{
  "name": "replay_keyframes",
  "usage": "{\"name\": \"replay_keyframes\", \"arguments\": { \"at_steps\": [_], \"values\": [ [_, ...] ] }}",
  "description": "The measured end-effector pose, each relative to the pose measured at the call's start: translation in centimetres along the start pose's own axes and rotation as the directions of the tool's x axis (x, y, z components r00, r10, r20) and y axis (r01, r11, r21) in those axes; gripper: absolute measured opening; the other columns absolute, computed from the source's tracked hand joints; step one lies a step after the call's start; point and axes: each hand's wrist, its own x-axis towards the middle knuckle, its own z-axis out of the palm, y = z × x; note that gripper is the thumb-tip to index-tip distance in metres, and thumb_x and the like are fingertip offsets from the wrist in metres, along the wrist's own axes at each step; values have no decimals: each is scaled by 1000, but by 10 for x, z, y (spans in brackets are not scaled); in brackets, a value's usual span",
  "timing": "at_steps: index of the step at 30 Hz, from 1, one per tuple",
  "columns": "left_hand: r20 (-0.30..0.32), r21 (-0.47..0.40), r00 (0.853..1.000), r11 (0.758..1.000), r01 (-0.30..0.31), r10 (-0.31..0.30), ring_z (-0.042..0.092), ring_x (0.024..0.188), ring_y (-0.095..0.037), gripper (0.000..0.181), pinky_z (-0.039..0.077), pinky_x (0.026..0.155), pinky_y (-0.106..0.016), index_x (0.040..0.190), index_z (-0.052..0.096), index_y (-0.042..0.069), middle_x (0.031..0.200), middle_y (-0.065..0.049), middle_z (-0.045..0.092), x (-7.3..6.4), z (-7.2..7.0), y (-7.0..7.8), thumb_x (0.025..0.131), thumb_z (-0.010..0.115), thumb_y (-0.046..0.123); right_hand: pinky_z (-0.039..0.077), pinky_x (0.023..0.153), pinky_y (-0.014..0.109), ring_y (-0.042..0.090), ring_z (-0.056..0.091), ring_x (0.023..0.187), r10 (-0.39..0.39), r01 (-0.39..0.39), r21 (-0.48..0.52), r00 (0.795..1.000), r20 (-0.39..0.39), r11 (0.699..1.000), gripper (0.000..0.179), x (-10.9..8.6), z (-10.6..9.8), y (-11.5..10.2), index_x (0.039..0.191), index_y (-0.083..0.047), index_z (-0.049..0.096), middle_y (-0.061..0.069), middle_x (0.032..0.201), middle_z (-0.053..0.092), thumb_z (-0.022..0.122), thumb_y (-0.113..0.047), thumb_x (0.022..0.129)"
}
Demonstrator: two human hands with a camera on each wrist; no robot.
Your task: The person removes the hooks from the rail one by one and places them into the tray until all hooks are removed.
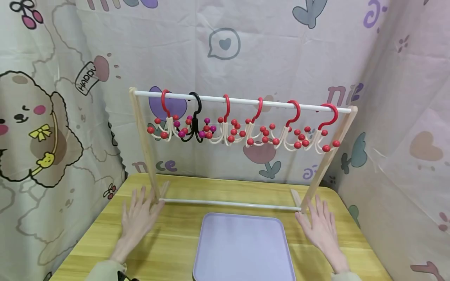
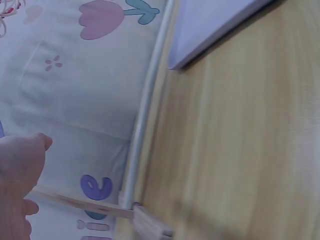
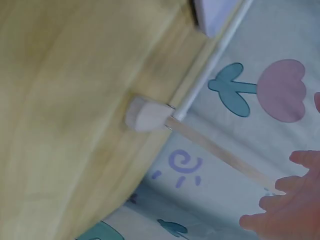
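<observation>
A small rack with wooden posts (image 1: 144,144) and a white top bar (image 1: 242,101) stands on the table. From the bar hang several red-hooked claw hangers (image 1: 226,125) with cream arms and red ball tips. Among them, second from the left, is a black claw hanger (image 1: 195,127) with magenta tips. My left hand (image 1: 138,218), fingers spread, is beside the foot of the left post. By the right post's foot is my right hand (image 1: 320,226), its fingers also extended. Neither hand holds anything. Each wrist view shows its hand (image 2: 20,170) only in part.
A lilac tray (image 1: 242,249) lies on the wooden table (image 1: 175,238) in front of the rack. The white lower bar (image 1: 228,203) runs close behind it. Printed cloth (image 1: 225,15) surrounds the table at the back and both sides.
</observation>
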Motion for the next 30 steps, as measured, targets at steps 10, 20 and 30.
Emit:
{"name": "replay_keyframes", "arguments": {
  "at_steps": [10, 20, 30],
  "values": [
    [-105, -75, 994, 997, 4, -12, 8, 153, -51, 81, 2, 116, -75, 159, 21, 3, 162, -29, 22, 25, -31, 12, 102, 39, 58, 16, 111, 76, 53, 13, 151, -55, 59, 35, 993, -104, 998, 73, 20, -30, -7, 154, -1, 33, 28, 166, 13, 55, -44, 99],
    [-81, -280, 989, 955, 99, -126, 11, 149, -58, 91, 4, 120, -70, 160, 6, 1, 162, -36, 8, 48, -52, 22, 100, 48, 55, 30, 102, 74, 55, 35, 139, -67, 103, 104, 952, -300, 989, 61, 33, -57, -14, 145, 0, 46, 29, 157, 36, 65, -28, 94],
    [-205, -503, 956, 861, 80, -209, 44, 138, -48, 82, 30, 116, -62, 159, 24, 3, 148, -31, 48, 68, -65, 33, 95, 63, 37, 36, 93, 58, 48, 50, 116, -29, 160, 233, 876, -481, 959, 47, 48, -78, -24, 132, 2, 59, 28, 132, 56, 68, -13, 88]
  ]
}}
